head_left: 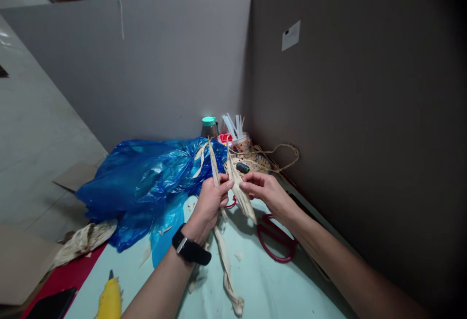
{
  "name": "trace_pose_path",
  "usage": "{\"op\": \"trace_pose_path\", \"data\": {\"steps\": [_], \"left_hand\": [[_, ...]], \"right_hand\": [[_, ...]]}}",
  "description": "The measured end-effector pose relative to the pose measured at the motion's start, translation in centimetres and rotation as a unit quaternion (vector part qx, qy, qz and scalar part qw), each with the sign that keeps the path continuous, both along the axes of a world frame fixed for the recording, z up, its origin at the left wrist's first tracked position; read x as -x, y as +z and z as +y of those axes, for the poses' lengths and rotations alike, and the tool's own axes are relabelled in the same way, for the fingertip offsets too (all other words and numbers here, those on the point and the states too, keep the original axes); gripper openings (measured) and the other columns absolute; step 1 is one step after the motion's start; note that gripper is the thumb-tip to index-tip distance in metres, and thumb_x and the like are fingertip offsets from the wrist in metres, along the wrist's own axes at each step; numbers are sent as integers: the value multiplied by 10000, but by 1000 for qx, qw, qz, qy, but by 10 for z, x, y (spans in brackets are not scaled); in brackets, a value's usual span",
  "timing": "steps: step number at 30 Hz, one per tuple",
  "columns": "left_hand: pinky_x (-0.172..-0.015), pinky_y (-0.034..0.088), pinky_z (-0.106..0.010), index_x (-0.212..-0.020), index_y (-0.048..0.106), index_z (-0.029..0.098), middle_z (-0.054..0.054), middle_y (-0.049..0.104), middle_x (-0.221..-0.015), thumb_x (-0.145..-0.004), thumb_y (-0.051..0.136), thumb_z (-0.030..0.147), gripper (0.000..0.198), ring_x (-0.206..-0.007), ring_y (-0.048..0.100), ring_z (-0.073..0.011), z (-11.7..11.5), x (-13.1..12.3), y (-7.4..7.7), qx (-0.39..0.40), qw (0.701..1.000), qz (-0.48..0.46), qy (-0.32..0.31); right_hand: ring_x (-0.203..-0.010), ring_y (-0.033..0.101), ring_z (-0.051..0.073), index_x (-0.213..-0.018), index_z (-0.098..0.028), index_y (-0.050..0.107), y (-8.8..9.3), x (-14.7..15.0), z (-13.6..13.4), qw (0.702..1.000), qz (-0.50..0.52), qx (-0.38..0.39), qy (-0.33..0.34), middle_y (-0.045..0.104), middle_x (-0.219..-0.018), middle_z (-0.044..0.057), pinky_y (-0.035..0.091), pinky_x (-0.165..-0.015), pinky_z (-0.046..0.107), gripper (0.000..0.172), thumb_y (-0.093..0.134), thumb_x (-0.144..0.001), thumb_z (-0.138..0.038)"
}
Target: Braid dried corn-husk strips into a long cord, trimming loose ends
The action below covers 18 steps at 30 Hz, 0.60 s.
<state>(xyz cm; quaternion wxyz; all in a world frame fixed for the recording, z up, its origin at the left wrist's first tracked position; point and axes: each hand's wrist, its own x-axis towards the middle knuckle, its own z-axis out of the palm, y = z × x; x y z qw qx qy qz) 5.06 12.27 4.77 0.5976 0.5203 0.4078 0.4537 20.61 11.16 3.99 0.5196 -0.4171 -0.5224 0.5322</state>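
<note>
Above the table, my left hand (215, 195) pinches a pale dried corn husk (241, 195) at its left edge, and a narrow husk strip (214, 163) also passes through its fingers. My right hand (264, 190) grips the same wide husk from the right with thumb and fingertips. Below my hands, a twisted husk strip (226, 273) hangs or lies toward the front; its upper end is hidden behind my left hand. Red-handled scissors (275, 241) lie under my right wrist, their blades out of sight. A dark thread spool (242, 167) shows just behind the husk.
A blue plastic bag (146, 183) spreads over the table's left side. Behind stand a jar with a turquoise lid (209, 121) and a cup (242, 143) of white sticks. A yellow glue gun (110, 299) and a black phone (53, 304) lie front left. Grey partitions (182, 66) enclose the back and right.
</note>
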Motion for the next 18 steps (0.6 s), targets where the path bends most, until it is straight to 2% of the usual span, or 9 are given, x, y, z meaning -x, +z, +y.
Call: {"op": "trace_pose_path", "data": {"steps": [2,5,12,18], "left_hand": [[-406,168,-181,-771,520,154,90,311,-547,-706,672,359,263,-425,216,-32,-2,0,0,7,1000,5,-22],[-432,209,-178,-732,515,157,71,363,-562,-709,661,335,232,-457,277,-44,-4,0,1,-3,999,37,-17],[-453,236,-192,-674,526,147,57,405,-562,-709,616,263,151,-480,300,-56,-9,-3,8,-64,992,104,17],[-474,253,-201,-664,557,152,65,427,-545,-694,617,261,128,-467,284,-59,-10,-4,10,-65,993,101,-6]], "right_hand": [[-641,486,123,-740,-148,603,0,0,0,1000,0,-3,-8,554,-679,-5,393,-609,254,265,716,-658,-374],[-639,488,124,-734,-152,596,1,0,0,1000,0,-6,-1,547,-677,-8,403,-622,261,274,720,-650,-381],[-663,490,127,-726,-138,594,1,1,2,998,-49,-37,18,550,-692,-3,374,-632,252,253,702,-681,-363],[-666,495,132,-723,-132,598,-4,-2,2,998,-37,-35,40,553,-683,-2,374,-661,258,245,691,-708,-358]]}}
